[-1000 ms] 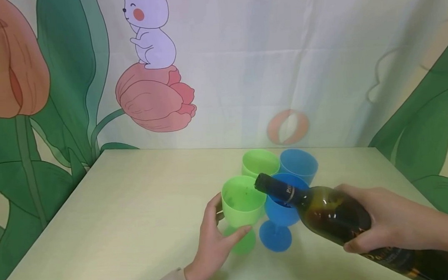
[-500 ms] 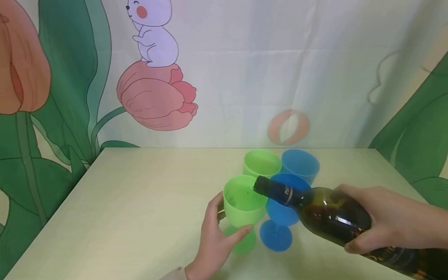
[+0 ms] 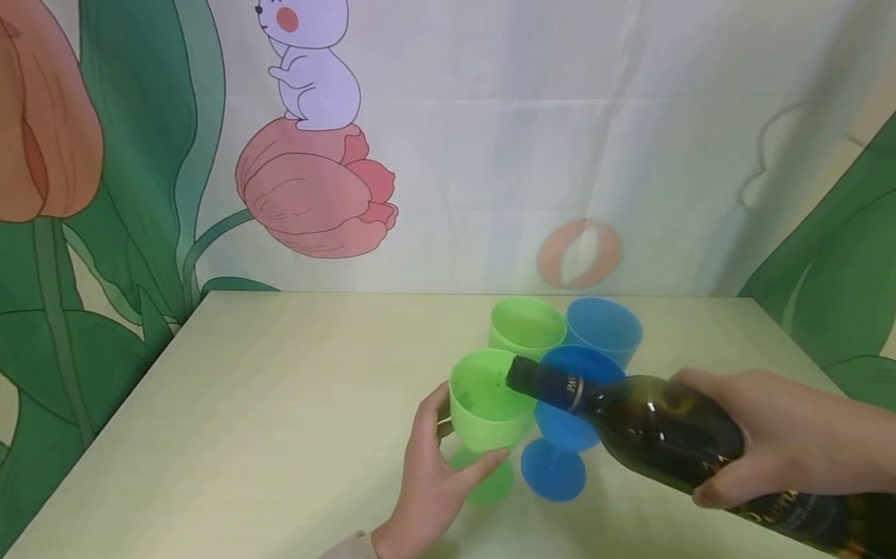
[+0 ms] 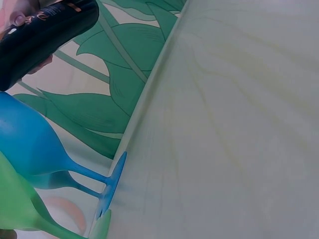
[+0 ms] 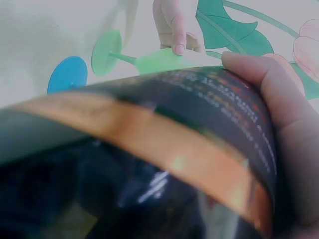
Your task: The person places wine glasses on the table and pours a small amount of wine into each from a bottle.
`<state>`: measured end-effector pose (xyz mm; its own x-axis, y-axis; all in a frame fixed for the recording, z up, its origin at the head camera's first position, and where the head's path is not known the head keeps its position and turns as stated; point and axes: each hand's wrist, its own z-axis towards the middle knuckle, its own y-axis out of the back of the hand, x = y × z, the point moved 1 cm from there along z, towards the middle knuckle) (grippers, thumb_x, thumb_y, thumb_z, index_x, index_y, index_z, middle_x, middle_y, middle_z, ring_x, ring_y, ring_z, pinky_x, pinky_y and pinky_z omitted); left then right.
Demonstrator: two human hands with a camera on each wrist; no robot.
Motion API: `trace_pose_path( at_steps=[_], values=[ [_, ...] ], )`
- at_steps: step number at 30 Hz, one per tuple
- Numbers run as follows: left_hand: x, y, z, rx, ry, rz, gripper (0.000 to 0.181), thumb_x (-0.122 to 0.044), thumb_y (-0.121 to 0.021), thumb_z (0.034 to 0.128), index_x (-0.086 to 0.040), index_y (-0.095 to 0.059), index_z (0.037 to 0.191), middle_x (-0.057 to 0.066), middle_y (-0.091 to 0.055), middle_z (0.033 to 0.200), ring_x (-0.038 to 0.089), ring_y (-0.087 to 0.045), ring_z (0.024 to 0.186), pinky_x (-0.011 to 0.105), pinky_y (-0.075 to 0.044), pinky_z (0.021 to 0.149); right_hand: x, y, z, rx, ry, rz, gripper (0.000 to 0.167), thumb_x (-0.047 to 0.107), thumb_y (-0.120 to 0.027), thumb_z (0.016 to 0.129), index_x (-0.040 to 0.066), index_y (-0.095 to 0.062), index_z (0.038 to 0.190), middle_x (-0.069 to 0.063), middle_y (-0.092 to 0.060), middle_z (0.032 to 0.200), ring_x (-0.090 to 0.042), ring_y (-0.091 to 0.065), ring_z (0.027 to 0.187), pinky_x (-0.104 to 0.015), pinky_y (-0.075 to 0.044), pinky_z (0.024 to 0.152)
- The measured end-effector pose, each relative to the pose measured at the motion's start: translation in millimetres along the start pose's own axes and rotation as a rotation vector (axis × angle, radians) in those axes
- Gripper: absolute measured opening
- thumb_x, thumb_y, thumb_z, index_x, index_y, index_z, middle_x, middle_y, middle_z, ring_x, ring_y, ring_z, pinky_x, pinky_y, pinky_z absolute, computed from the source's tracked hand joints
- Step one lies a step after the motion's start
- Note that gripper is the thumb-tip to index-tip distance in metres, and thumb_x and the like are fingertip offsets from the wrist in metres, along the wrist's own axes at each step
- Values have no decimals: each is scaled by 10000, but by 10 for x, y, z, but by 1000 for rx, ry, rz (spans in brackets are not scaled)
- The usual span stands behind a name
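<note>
My left hand (image 3: pixel 430 480) holds the near light-green goblet (image 3: pixel 490 432), thumb at the front and fingers round its left side. Dark specks show inside its bowl. A dark glass wine bottle (image 3: pixel 668 428) lies tilted in my right hand (image 3: pixel 777 432), which grips its body. The bottle's black neck reaches leftward, its mouth over the right part of the green goblet's rim. Beneath the neck stands a blue goblet (image 3: pixel 563 429), partly covered by it. In the right wrist view, the bottle's label with a copper band (image 5: pixel 149 134) fills the foreground. Whether liquid flows cannot be seen.
Behind the near pair stand another green goblet (image 3: pixel 527 326) and another blue goblet (image 3: pixel 606 335), close together. All are on a pale table (image 3: pixel 274 420). A printed curtain (image 3: pixel 472 145) with tulips and a white animal hangs along the table's back edge.
The bottle's mouth has dipped slightly and shifted a little left relative to the near green goblet. Both hands keep their holds. The head view has shifted slightly.
</note>
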<state>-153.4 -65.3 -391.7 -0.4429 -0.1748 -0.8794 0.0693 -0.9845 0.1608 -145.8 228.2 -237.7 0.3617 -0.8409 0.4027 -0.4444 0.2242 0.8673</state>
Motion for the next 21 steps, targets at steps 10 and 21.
trace_pose_path(
  at_steps=[10,21],
  values=[
    [-1,2,-1,4,-3,6,855,-161,-835,718,-172,-360,1428,2,-500,1352,174,-492,1226,332,-475,984,12,8,-1,21,-7,-1,595,345,-781,705,158,-480,1183,84,-623,821,-27,-573,665,-233,-497,512],
    [-1,-6,-3,1,5,-5,856,-165,-839,713,-167,-366,1426,2,-499,1352,173,-494,1225,334,-479,990,24,13,6,37,-12,1,579,351,-779,705,153,-487,1164,77,-620,812,-33,-574,648,-237,-503,502]
  ],
)
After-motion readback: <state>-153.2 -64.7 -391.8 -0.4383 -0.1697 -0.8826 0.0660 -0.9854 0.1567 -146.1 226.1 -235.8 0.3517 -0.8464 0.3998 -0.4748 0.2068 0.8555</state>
